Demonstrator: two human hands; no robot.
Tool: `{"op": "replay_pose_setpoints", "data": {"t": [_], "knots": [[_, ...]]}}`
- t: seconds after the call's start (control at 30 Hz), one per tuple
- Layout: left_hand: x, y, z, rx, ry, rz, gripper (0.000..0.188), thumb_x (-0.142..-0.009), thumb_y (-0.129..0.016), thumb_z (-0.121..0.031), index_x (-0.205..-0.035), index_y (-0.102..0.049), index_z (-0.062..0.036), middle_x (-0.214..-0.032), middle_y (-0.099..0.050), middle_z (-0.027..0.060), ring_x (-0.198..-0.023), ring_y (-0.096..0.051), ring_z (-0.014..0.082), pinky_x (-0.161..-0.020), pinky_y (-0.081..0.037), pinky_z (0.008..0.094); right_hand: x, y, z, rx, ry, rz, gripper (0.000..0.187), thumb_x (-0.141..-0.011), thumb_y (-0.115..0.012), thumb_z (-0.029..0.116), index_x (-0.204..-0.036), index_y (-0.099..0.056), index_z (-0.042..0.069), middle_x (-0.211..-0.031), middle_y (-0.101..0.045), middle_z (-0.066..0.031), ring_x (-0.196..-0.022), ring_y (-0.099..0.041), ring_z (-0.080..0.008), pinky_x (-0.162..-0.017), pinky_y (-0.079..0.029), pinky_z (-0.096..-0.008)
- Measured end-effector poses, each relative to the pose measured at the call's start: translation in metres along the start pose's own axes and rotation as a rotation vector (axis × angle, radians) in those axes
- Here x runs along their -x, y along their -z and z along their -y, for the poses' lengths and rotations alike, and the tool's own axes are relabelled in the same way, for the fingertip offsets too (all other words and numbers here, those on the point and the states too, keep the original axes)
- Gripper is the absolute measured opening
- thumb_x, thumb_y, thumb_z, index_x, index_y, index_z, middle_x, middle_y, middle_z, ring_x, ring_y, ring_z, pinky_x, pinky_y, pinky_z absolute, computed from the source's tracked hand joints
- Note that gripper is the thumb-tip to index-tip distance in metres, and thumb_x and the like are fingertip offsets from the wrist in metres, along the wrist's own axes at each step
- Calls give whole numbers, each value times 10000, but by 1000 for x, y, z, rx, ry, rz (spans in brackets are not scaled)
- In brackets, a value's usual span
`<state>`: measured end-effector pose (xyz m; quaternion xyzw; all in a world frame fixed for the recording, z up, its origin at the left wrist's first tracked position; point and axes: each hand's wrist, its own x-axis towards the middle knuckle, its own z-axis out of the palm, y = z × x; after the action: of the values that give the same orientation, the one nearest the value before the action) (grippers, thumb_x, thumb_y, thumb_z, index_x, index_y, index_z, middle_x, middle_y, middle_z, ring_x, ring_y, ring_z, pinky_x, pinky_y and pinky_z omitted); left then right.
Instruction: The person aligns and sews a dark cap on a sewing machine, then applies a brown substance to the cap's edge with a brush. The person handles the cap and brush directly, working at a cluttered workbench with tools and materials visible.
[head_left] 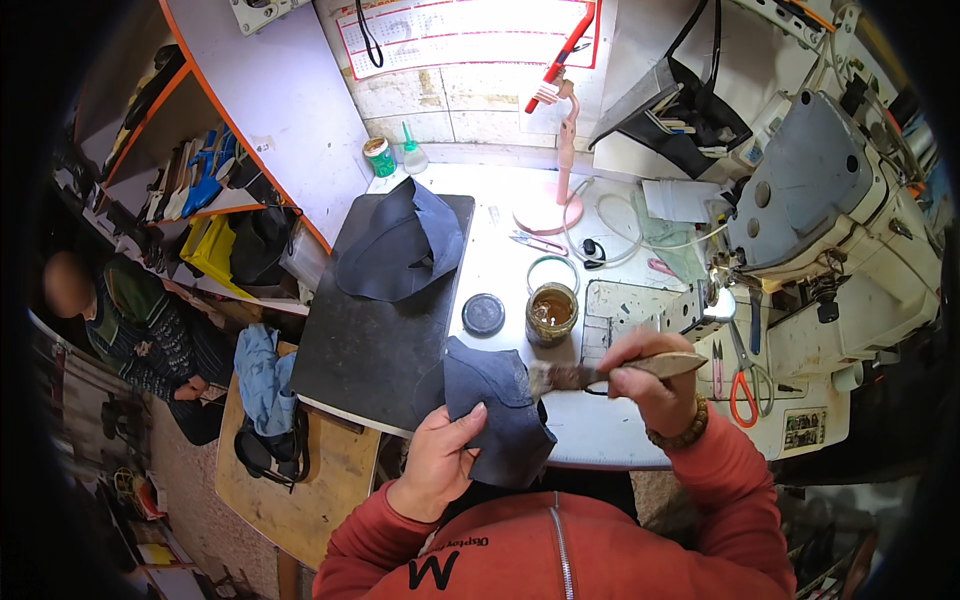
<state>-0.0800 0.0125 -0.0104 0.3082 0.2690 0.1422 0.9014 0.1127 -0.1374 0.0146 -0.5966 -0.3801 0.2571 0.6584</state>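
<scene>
My left hand (445,452) grips a dark blue-grey leather piece (500,415), its thumb on top and the fingers underneath. In my right hand (655,385) is a flat brush (575,376) with a wooden handle, its bristles touching the leather's right edge. Just beyond the brush stands an open glue jar (552,312) holding brown liquid. A round dark lid (483,314) lies left of the jar. Further back, a second dark leather piece (402,240), curved and folded up, rests on the black board (350,345).
A sewing machine (830,200) fills the right side. Scissors with orange handles (743,395) lie by it. A pink lamp stand (550,205), snips (540,243), a green can (379,157) and a small bottle (413,155) are at the back. At left, a person sits near a wooden stool (330,480).
</scene>
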Motion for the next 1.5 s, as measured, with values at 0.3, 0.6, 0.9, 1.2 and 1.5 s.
{"op": "replay_pose_setpoints", "data": {"t": [0.3,0.6,0.9,1.2,1.5], "knots": [[1,0,-2,-29,9,-4,174,-956,-467,-82,-1061,-586,-12,-931,-675,58,-744,-664,109,-596,-537,195,-2,-3,2,-14,81,-25,141,-701,-520,9,-769,-630,-47,-648,-599,-100,-537,-575,-135,-501,-460,-229],[-1,0,-3,-98,-13,-22,173,-959,-477,-104,-1063,-588,-20,-935,-671,48,-741,-651,94,-599,-521,194,4,-1,-1,-41,192,129,113,-755,-565,-11,-841,-638,-6,-654,-611,-47,-553,-571,-94,-512,-441,-225],[-3,0,-9,-122,29,-65,203,-971,-460,-127,-1087,-568,0,-940,-675,69,-689,-643,92,-550,-491,176,4,4,-5,-10,340,257,103,-726,-584,-10,-811,-639,4,-662,-622,-87,-540,-590,-174,-520,-462,-265],[-15,20,-19,-67,96,134,245,-965,-483,-148,-1168,-551,-28,-1061,-644,66,-919,-643,152,-755,-544,280,4,3,-17,176,416,270,159,-643,-557,-60,-773,-630,-5,-609,-593,-84,-517,-585,-163,-479,-455,-254],[-5,32,-3,-585,-342,348,293,-967,-481,-120,-1195,-536,54,-1148,-607,139,-1061,-588,202,-908,-478,321,9,-6,-19,69,319,126,126,-711,-576,-28,-819,-633,3,-641,-606,-86,-528,-593,-154,-489,-459,-258]]}}
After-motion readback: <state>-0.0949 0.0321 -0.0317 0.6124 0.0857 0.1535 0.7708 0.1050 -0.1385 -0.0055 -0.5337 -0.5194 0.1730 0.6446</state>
